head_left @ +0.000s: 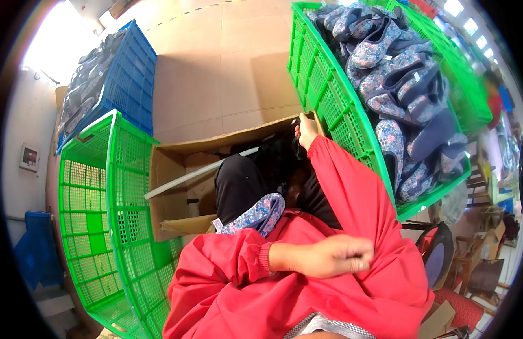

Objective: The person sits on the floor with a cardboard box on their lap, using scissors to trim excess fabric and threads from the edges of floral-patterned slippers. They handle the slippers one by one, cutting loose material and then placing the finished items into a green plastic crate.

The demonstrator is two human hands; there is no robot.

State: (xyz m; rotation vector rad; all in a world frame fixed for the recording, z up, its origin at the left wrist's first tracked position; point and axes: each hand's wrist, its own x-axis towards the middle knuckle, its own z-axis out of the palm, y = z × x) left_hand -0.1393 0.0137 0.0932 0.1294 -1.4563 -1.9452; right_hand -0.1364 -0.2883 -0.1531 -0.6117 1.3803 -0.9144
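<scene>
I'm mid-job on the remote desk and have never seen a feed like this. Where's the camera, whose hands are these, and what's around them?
No machine here: a person in a red top uses bare hands. A head-worn fisheye camera looks down, bending straight edges; picture-left is the person's left.

The left hand is in front of the top, fingers curled; I see nothing held. The right hand is at the cardboard box, near its far right corner; whether it grips something dark there is unclear.

One floral shoe lies on the lap. A pale bar slants across the box.

Right: a green crate heaped with floral shoes. Left: another green crate, then a blue crate beyond.
</scene>
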